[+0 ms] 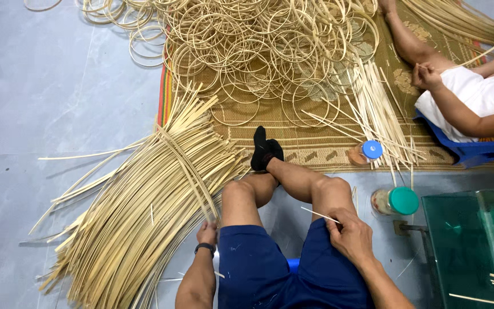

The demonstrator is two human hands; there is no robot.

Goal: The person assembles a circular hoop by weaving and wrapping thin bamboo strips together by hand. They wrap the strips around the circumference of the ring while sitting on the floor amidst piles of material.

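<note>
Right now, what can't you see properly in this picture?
Head view, three things:
- Left hand: its fingers are buried in the pale split-bamboo strip bundle, so the grip is unclear.
- Thin pale sliver in the right hand: its lower end is covered by the fingers.
- Co-worker's hand: the picture's right edge cuts off the rest.

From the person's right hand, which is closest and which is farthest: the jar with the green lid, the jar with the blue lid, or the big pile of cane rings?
Measured from the right hand in the head view:
1. The clear jar with the green lid, on the floor just to the hand's right.
2. The clear jar with the blue lid, farther up, on the woven mat's edge.
3. The pile of pale cane rings, farthest, at the top on the mat.
</note>
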